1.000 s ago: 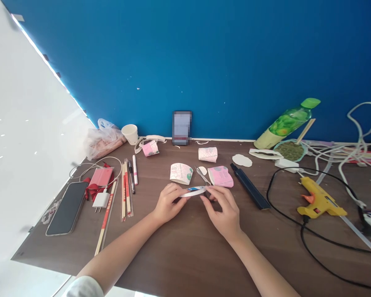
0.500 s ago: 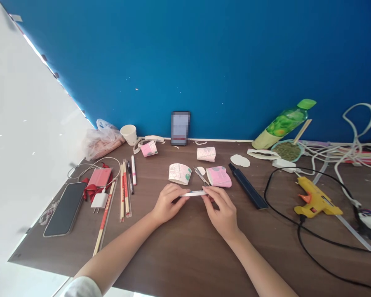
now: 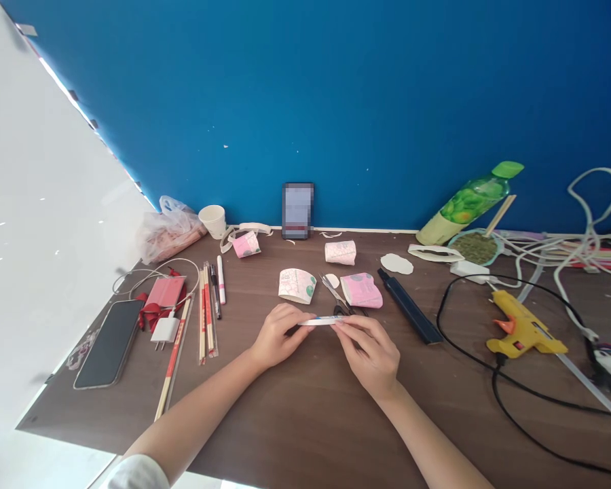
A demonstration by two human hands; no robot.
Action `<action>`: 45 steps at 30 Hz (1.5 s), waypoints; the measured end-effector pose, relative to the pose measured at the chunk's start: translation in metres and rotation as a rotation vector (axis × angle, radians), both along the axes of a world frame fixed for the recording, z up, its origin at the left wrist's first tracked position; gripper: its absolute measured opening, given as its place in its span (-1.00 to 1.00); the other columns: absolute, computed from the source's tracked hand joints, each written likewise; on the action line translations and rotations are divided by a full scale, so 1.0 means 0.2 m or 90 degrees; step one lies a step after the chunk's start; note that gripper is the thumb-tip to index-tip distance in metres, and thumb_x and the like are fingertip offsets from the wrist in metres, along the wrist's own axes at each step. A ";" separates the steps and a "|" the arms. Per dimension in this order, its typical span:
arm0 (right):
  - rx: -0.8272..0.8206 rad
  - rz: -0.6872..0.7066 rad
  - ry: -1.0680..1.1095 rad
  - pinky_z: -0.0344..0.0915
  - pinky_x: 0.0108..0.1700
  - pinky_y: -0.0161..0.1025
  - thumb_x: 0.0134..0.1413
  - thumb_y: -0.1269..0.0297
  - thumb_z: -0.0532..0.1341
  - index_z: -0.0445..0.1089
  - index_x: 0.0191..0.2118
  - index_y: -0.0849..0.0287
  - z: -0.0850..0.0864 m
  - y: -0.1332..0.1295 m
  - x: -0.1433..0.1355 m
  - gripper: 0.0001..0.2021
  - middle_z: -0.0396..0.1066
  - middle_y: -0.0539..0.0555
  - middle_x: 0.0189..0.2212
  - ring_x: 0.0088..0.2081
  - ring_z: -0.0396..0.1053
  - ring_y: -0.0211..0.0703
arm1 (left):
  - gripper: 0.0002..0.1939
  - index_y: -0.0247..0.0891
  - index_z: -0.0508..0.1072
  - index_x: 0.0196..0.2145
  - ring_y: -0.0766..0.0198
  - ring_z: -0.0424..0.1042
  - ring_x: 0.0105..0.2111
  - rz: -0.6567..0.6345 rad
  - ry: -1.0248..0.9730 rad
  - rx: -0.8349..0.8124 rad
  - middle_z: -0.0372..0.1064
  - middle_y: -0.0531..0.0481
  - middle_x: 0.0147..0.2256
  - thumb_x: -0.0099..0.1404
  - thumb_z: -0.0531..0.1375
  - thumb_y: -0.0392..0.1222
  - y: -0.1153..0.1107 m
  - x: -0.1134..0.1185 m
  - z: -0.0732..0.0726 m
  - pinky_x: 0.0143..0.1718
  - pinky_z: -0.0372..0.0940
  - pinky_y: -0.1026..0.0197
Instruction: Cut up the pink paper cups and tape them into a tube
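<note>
Between my two hands stretches a narrow white paper strip (image 3: 322, 320) with blue marks, held level just above the table. My left hand (image 3: 280, 334) pinches its left end between thumb and fingers. At the other end, the thumb and fingertips of my right hand (image 3: 371, 350) close on it. Just beyond the strip lie scissors (image 3: 335, 291), their black handles partly hidden by my right fingers. Around them are a cut pink paper cup piece (image 3: 362, 291), a white-and-pink cup piece (image 3: 296, 285), and a small white paper disc (image 3: 332, 280).
Farther back lie cup pieces (image 3: 340, 252) and paper scraps (image 3: 397, 263), with a phone (image 3: 298, 210) against the blue wall. To the right are a black stick-shaped tool (image 3: 410, 307), a yellow glue gun (image 3: 525, 326), cables and a bottle (image 3: 468, 204). Chopsticks (image 3: 207, 312) and pens lie left.
My right hand has shifted slightly right and its fingers have changed position on the strip. More of the scissors' handles shows. My left hand stays nearly still.
</note>
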State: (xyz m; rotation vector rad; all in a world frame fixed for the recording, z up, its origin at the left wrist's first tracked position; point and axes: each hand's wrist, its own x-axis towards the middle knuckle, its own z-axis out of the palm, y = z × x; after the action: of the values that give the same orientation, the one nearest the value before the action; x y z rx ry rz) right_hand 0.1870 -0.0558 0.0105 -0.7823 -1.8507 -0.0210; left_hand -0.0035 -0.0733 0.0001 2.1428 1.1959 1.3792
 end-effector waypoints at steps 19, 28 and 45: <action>-0.163 0.037 0.062 0.38 -0.23 -0.17 0.08 0.51 0.14 0.28 -0.33 0.11 0.01 0.02 0.00 -0.87 0.37 0.06 -0.37 -0.30 0.38 -0.18 | -0.83 -0.30 0.44 -0.20 0.30 0.34 -0.45 -0.004 0.017 0.012 0.45 -0.06 -0.41 0.28 0.10 -0.24 -0.01 0.00 0.02 -0.35 0.23 0.22; -0.152 0.074 -0.007 0.34 -0.17 -0.16 0.10 0.50 0.13 0.31 -0.30 0.09 0.01 0.03 0.00 -0.86 0.35 0.08 -0.28 -0.23 0.37 -0.15 | -0.79 -0.29 0.43 -0.18 0.30 0.35 -0.44 -0.023 0.032 -0.015 0.43 -0.05 -0.42 0.31 0.07 -0.20 -0.01 0.00 0.00 -0.33 0.23 0.22; -0.593 0.135 0.170 0.21 -0.03 -0.15 0.14 0.10 0.08 0.23 -0.44 0.11 -0.02 0.02 0.00 -0.77 0.34 0.10 -0.20 -0.10 0.29 -0.08 | -0.71 -0.28 0.43 -0.24 0.38 0.36 -0.49 -0.085 0.018 -0.198 0.39 0.06 -0.53 0.38 -0.05 -0.15 -0.03 0.00 0.06 -0.32 0.24 0.34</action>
State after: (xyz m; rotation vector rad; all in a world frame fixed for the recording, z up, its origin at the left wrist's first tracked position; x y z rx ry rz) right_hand 0.1871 -0.0520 0.0070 -1.1261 -1.6315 1.0907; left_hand -0.0031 -0.0801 0.0120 1.9875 1.1678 1.0355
